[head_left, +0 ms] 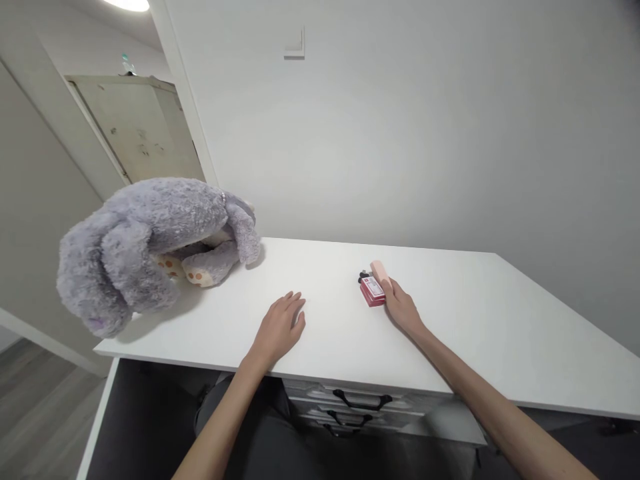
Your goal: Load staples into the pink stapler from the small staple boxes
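My left hand rests on the white tabletop, palm down, fingers stretched out and nothing in it. Further right, my right hand is closed around the lower end of a pale pink oblong object, whose exact kind I cannot make out. Right beside it lies a small stack of red and white boxes, close against my fingers; whether they touch is unclear. A small black item shows behind the boxes, partly hidden.
A large grey plush toy sits on the left end of the white table. Below the front edge are drawers with black handles. A wall with a switch rises behind, and a cabinet stands beyond the doorway.
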Demonstrator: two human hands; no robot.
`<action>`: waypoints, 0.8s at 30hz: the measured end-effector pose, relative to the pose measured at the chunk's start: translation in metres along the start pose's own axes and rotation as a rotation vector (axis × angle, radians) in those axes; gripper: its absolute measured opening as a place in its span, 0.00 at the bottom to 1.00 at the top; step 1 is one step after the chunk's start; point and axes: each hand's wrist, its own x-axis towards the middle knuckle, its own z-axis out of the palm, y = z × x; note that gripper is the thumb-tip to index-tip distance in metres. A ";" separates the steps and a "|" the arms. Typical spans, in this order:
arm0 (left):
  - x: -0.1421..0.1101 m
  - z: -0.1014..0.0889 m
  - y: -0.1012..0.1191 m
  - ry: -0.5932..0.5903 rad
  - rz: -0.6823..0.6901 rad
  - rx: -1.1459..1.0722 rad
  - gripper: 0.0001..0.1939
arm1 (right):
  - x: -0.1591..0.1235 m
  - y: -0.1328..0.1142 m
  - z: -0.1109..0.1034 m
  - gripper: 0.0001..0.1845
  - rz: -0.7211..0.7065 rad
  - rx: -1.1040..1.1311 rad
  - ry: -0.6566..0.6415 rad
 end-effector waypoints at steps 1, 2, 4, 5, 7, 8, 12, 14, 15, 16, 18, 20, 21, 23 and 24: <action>0.000 0.000 0.000 0.000 0.001 0.003 0.22 | 0.000 -0.003 0.004 0.40 -0.009 0.002 -0.006; 0.000 0.000 0.000 0.001 0.003 0.006 0.22 | -0.001 -0.007 0.009 0.40 -0.019 0.005 -0.012; 0.000 0.000 0.000 0.004 0.007 0.008 0.22 | -0.002 -0.013 0.018 0.40 -0.042 0.010 -0.029; 0.000 0.000 0.000 0.006 0.007 0.005 0.21 | -0.003 -0.016 0.022 0.40 -0.062 0.015 -0.045; 0.000 0.000 0.000 0.014 0.005 -0.002 0.21 | -0.005 -0.021 0.030 0.39 -0.110 0.034 -0.092; 0.000 0.001 0.000 0.017 0.004 -0.004 0.21 | -0.007 -0.022 0.033 0.39 -0.129 0.050 -0.112; -0.001 0.002 0.001 0.021 0.005 -0.011 0.20 | -0.008 -0.018 0.039 0.40 -0.091 0.151 -0.105; -0.001 0.002 0.001 0.018 0.006 -0.010 0.20 | -0.002 -0.012 0.038 0.42 -0.071 0.201 -0.098; -0.002 0.002 0.001 0.016 0.007 -0.007 0.21 | 0.003 -0.010 0.037 0.42 -0.072 0.220 -0.098; -0.002 0.002 0.002 0.014 0.009 -0.001 0.21 | 0.009 -0.008 0.037 0.42 -0.075 0.237 -0.096; -0.001 0.001 0.003 0.009 0.013 0.010 0.21 | 0.025 -0.004 0.036 0.38 -0.081 0.288 -0.073; -0.001 0.000 0.005 0.001 0.014 0.017 0.21 | 0.043 -0.002 0.038 0.32 -0.096 0.380 -0.018; -0.001 0.000 0.006 -0.004 0.014 0.018 0.21 | 0.053 -0.001 0.040 0.28 -0.107 0.432 0.021; -0.001 -0.001 0.007 -0.011 0.011 0.016 0.21 | 0.070 0.002 0.043 0.21 -0.121 0.487 0.070; -0.001 -0.001 0.008 -0.012 0.010 0.012 0.21 | 0.077 0.003 0.046 0.19 -0.128 0.507 0.091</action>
